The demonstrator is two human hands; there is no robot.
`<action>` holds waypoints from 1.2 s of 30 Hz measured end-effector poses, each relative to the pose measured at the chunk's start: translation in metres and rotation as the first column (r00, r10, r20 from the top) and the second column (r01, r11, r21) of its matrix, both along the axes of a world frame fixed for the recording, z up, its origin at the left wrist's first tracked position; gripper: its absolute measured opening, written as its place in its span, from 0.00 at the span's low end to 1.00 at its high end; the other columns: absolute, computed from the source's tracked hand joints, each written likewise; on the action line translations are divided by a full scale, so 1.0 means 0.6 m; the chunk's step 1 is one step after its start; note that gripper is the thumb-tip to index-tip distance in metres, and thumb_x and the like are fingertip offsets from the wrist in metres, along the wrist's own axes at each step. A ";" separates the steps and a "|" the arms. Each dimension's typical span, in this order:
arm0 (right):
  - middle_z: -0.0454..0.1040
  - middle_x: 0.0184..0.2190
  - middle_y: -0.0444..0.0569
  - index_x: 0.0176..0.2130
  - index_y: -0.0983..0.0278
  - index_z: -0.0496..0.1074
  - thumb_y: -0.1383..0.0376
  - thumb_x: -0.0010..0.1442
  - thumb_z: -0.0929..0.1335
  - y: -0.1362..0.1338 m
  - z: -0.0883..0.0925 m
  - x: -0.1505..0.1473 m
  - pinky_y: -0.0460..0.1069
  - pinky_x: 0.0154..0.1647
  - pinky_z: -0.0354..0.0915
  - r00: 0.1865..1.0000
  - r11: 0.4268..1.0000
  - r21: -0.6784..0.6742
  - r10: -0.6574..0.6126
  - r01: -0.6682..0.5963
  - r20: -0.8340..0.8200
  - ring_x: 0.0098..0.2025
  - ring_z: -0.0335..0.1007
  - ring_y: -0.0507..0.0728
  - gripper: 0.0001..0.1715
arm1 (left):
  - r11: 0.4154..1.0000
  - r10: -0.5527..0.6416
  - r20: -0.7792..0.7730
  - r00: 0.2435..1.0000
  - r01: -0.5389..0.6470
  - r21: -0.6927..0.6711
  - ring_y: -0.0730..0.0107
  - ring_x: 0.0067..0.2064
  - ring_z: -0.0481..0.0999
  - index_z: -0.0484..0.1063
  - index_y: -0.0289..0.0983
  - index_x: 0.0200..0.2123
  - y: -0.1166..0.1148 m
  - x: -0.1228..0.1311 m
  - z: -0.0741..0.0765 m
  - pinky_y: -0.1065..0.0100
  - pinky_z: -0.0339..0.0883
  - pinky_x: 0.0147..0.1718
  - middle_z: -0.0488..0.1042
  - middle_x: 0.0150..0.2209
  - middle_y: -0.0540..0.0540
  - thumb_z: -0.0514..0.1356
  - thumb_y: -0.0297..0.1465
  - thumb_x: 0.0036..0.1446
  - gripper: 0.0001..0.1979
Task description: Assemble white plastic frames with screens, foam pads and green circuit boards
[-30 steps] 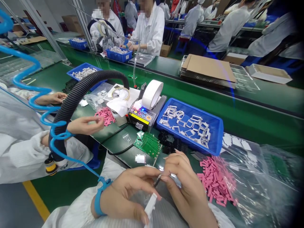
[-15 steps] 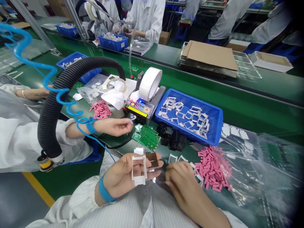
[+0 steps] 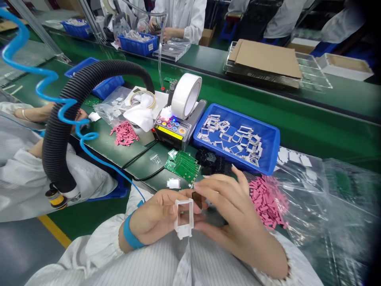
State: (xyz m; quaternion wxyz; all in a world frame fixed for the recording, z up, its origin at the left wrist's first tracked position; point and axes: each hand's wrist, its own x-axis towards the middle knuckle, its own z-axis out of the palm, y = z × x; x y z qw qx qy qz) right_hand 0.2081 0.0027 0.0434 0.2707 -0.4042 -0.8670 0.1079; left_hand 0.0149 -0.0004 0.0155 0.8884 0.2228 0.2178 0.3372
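Observation:
My left hand point(image 3: 149, 218), with a blue wrist strap, pinches a white plastic frame point(image 3: 179, 229) upright between thumb and fingers. Just behind the frame, a small dark brown panel point(image 3: 197, 200) shows at the left fingertips. My right hand point(image 3: 238, 216) has its fingers curved around that panel's right side, and its thumb is low, close to the left fingers. The exact contact is partly hidden. Beyond the hands lie a white rectangular piece point(image 3: 173, 183), a stack of green circuit boards point(image 3: 186, 166) and a heap of black parts point(image 3: 212, 162).
A blue bin point(image 3: 275, 153) holds several white frames. Pink strips point(image 3: 268, 204) lie beside clear plastic bags point(image 3: 309, 214) on the right. A tape dispenser point(image 3: 174, 129) stands behind the boards. A black hose point(image 3: 56, 131) arches at left, near a co-worker's hand point(image 3: 80, 115).
My right hand has risen from the frames on the table to the brown panel at my left hand. The left hand has shifted slightly right. The co-worker's near arm has withdrawn from the dispenser.

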 end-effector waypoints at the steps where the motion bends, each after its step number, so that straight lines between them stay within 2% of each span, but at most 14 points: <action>1: 0.75 0.41 0.46 0.48 0.57 0.67 0.56 0.59 0.67 0.002 0.000 -0.008 0.66 0.62 0.38 1.000 1.000 0.007 -0.005 0.005 -0.003 0.49 0.67 0.60 0.18 | 1.000 0.004 -0.015 1.000 -0.004 0.001 0.60 0.44 0.74 0.79 0.34 0.35 0.000 -0.001 0.000 0.59 0.66 0.46 0.74 0.43 0.40 0.66 0.42 0.45 0.19; 3: 0.76 0.40 0.45 0.45 0.56 0.70 0.60 0.60 0.67 0.006 -0.001 -0.018 0.68 0.62 0.37 1.000 0.999 0.020 -0.026 0.026 -0.003 0.49 0.67 0.60 0.12 | 1.000 0.017 -0.037 0.999 -0.017 0.000 0.62 0.42 0.74 0.79 0.33 0.36 -0.001 -0.002 -0.001 0.61 0.66 0.46 0.75 0.39 0.41 0.67 0.42 0.45 0.19; 6: 0.77 0.38 0.45 0.44 0.57 0.70 0.61 0.61 0.66 0.009 -0.002 -0.020 0.69 0.62 0.37 0.999 0.998 0.056 -0.025 0.023 0.036 0.48 0.67 0.60 0.10 | 0.999 0.045 -0.051 0.998 -0.045 -0.001 0.63 0.41 0.75 0.79 0.32 0.37 0.000 -0.003 -0.001 0.62 0.66 0.46 0.76 0.37 0.42 0.67 0.41 0.46 0.19; 9: 0.77 0.36 0.46 0.43 0.58 0.70 0.62 0.61 0.66 0.013 -0.003 -0.005 0.70 0.61 0.36 0.996 0.993 0.121 -0.022 0.011 0.088 0.48 0.67 0.61 0.08 | 0.997 0.071 -0.043 0.997 -0.071 0.008 0.57 0.46 0.74 0.78 0.32 0.38 0.001 -0.007 -0.001 0.59 0.64 0.49 0.76 0.45 0.38 0.66 0.41 0.47 0.19; 12: 0.77 0.35 0.47 0.40 0.59 0.70 0.64 0.60 0.67 0.021 -0.012 0.018 0.72 0.61 0.34 0.986 0.980 0.189 -0.086 0.059 0.141 0.47 0.67 0.64 0.06 | 0.995 0.097 -0.063 0.993 -0.097 0.001 0.51 0.56 0.68 0.78 0.35 0.40 0.004 -0.011 -0.003 0.55 0.59 0.55 0.71 0.54 0.37 0.65 0.42 0.48 0.20; 15: 0.77 0.35 0.47 0.40 0.58 0.70 0.60 0.59 0.67 0.027 -0.020 0.035 0.73 0.60 0.35 0.980 0.978 0.164 -0.153 0.132 0.124 0.46 0.68 0.64 0.08 | 0.977 0.211 -0.132 0.968 -0.205 0.058 0.52 0.59 0.65 0.77 0.37 0.44 0.006 -0.009 -0.014 0.54 0.56 0.58 0.71 0.56 0.39 0.64 0.43 0.49 0.21; 17: 0.76 0.34 0.47 0.40 0.58 0.69 0.55 0.58 0.68 0.026 -0.020 0.035 0.70 0.60 0.43 0.985 0.984 0.047 -0.169 0.170 -0.015 0.44 0.70 0.63 0.11 | 0.923 0.370 -0.194 0.909 -0.335 0.191 0.57 0.53 0.71 0.76 0.39 0.45 0.006 -0.004 -0.027 0.56 0.59 0.56 0.77 0.48 0.42 0.64 0.41 0.50 0.20; 19: 0.74 0.35 0.48 0.40 0.58 0.68 0.53 0.58 0.68 0.022 -0.015 0.023 0.64 0.54 0.58 0.956 0.980 -0.133 -0.177 0.149 -0.236 0.42 0.70 0.61 0.14 | 0.826 0.534 -0.222 0.816 -0.447 0.345 0.61 0.46 0.76 0.75 0.41 0.45 0.005 0.004 -0.040 0.58 0.62 0.53 0.80 0.41 0.45 0.64 0.37 0.51 0.17; 21: 0.72 0.36 0.50 0.40 0.58 0.68 0.53 0.58 0.68 0.017 -0.010 0.002 0.56 0.44 0.67 0.887 0.956 -0.287 -0.184 0.061 -0.423 0.42 0.71 0.59 0.14 | 0.749 0.622 -0.234 0.748 -0.480 0.458 0.61 0.46 0.77 0.74 0.42 0.45 0.003 0.011 -0.050 0.58 0.64 0.52 0.80 0.42 0.46 0.65 0.33 0.51 0.16; 23: 0.71 0.38 0.51 0.39 0.59 0.68 0.55 0.57 0.68 0.013 -0.007 -0.021 0.52 0.39 0.68 0.849 0.934 -0.357 -0.201 0.015 -0.489 0.43 0.70 0.58 0.13 | 0.703 0.659 -0.249 0.710 -0.462 0.541 0.60 0.50 0.75 0.73 0.41 0.43 0.002 0.017 -0.054 0.58 0.61 0.55 0.79 0.46 0.45 0.66 0.29 0.49 0.15; 26: 0.69 0.41 0.51 0.37 0.60 0.68 0.58 0.55 0.70 0.013 -0.009 -0.046 0.55 0.42 0.67 0.870 0.930 -0.347 -0.267 0.120 -0.414 0.43 0.70 0.59 0.12 | 0.625 0.708 -0.231 0.668 -0.438 0.647 0.61 0.52 0.74 0.71 0.40 0.40 0.002 0.024 -0.056 0.56 0.54 0.60 0.79 0.45 0.44 0.67 0.24 0.47 0.16; 30: 0.70 0.41 0.50 0.35 0.59 0.67 0.59 0.52 0.72 0.013 -0.015 -0.058 0.61 0.47 0.61 0.888 0.939 -0.238 -0.317 0.247 -0.333 0.44 0.68 0.61 0.12 | 0.469 0.798 -0.139 0.587 -0.459 0.754 0.59 0.51 0.76 0.68 0.40 0.40 0.003 0.029 -0.064 0.51 0.56 0.59 0.79 0.45 0.42 0.66 0.23 0.47 0.16; 36: 0.70 0.40 0.49 0.37 0.59 0.65 0.63 0.49 0.73 0.017 -0.031 -0.073 0.68 0.53 0.52 0.886 0.935 -0.173 -0.349 0.309 -0.306 0.44 0.68 0.62 0.16 | 0.428 0.857 -0.188 0.480 -0.458 0.779 0.58 0.54 0.73 0.67 0.39 0.38 0.001 0.035 -0.080 0.49 0.58 0.58 0.78 0.46 0.40 0.64 0.22 0.48 0.15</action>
